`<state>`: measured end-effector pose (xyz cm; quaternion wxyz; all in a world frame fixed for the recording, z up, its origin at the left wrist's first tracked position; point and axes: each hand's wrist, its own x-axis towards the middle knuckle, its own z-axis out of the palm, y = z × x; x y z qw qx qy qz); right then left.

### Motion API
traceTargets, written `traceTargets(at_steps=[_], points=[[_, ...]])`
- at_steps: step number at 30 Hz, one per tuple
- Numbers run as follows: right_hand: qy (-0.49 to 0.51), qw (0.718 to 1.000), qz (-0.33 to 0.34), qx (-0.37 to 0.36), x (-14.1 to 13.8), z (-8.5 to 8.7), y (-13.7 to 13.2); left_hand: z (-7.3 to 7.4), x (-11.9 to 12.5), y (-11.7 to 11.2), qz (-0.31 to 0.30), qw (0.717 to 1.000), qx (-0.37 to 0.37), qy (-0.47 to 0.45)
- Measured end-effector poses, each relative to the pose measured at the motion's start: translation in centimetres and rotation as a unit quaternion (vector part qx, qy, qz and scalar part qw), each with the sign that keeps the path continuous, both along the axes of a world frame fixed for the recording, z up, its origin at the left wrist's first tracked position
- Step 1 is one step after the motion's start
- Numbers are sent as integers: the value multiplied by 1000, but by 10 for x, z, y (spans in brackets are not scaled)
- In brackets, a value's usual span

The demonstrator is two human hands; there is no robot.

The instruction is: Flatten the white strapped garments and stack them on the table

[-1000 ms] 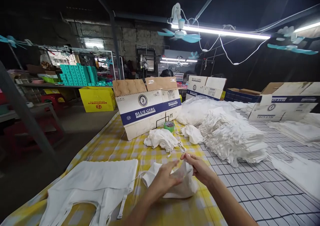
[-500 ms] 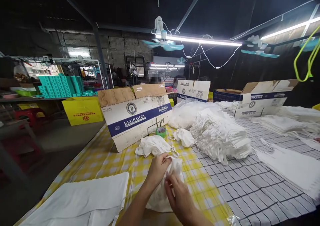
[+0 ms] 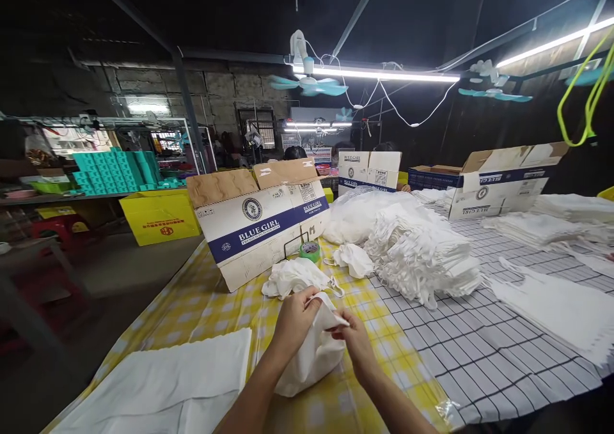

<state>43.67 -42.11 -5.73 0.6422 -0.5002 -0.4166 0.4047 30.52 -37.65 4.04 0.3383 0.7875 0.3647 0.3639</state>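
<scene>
Between my hands is a white cloth piece [image 3: 314, 351], bag-like in shape, its lower part resting on the yellow checked tablecloth [image 3: 378, 370]. My left hand [image 3: 296, 319] pinches its upper edge, thumb on top. On the other side, my right hand [image 3: 354, 338] grips the same edge with fingertips together, so the cloth spreads between the two. Just beyond lies a crumpled white cloth piece [image 3: 295, 277] with a strap, and another crumpled one [image 3: 354, 260] sits to its right. A flat stack of white cloth [image 3: 167, 383] lies left of my forearms.
A Blue Girl carton [image 3: 261, 229] stands at the back left, with a green tape roll [image 3: 309, 250] before it. To the right rises a big heap of white cloth pieces [image 3: 422, 255]. More flat white pieces [image 3: 551, 306] lie at far right. Another carton [image 3: 499, 191] stands behind them.
My right hand has moved up and slightly right, drawing the cloth's top edge outward. The cloth looks wider and fuller. My left hand has shifted slightly left, still pinching.
</scene>
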Motion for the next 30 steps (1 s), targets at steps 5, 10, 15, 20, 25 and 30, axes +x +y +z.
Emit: traceTargets(at_steps=[5, 10, 15, 20, 25, 30], points=[[241, 968, 58, -36, 27, 18, 1, -6, -22, 15, 86, 993, 46, 67], [209, 962, 173, -41, 58, 47, -21, -16, -37, 28, 206, 974, 53, 76], [89, 982, 163, -39, 101, 68, -64, -33, -45, 10, 202, 960, 126, 147], [-95, 962, 228, -118, 155, 57, -100, -61, -62, -29, -192, 954, -32, 226], [-395, 900, 64, -176, 152, 16, -82, -80, -73, -3, -90, 975, -53, 195], [-457, 887, 48, -53, 81, -11, -23, -94, -68, 26, -60, 958, -35, 279]])
